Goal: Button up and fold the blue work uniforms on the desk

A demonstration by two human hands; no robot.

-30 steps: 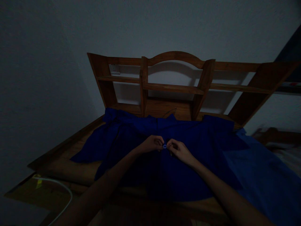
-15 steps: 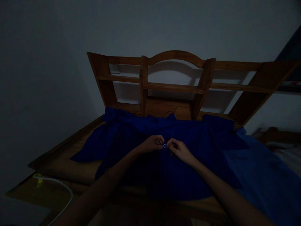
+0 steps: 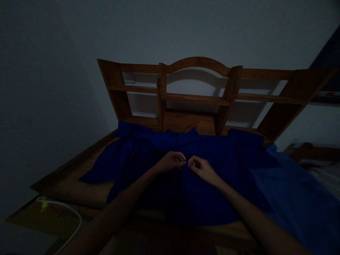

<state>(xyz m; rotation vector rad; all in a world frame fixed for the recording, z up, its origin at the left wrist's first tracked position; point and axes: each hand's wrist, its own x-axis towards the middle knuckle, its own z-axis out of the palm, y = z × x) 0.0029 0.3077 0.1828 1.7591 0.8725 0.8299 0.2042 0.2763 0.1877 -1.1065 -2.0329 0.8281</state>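
A dark blue shirt (image 3: 212, 198) lies spread out, with its collar (image 3: 193, 131) at the far side and a sleeve out to each side. Over its front seam, my left hand (image 3: 172, 161) is closed in a pinch, thumb against the fingers. Close on its right, my right hand (image 3: 203, 169) pinches too, its fingertips almost touching the left ones. A tiny bluish spot (image 3: 186, 163) shows between the fingertips; it is too small and dark to make out. Both pinches appear to hold the shirt's front, though the fingers hide most of the grip.
Beneath the shirt is a wooden desk (image 3: 77, 187), backed by an open wooden shelf (image 3: 195, 98) against the wall. Lighter blue fabric (image 3: 297, 198) hangs over the right side. A white cable (image 3: 75, 212) with a yellow tag (image 3: 44, 205) curves at the near left.
The pale ring seen between my fingertips is now mostly covered, leaving a faint spot. My fingers have shifted slightly; both hands stay in nearly the same place.
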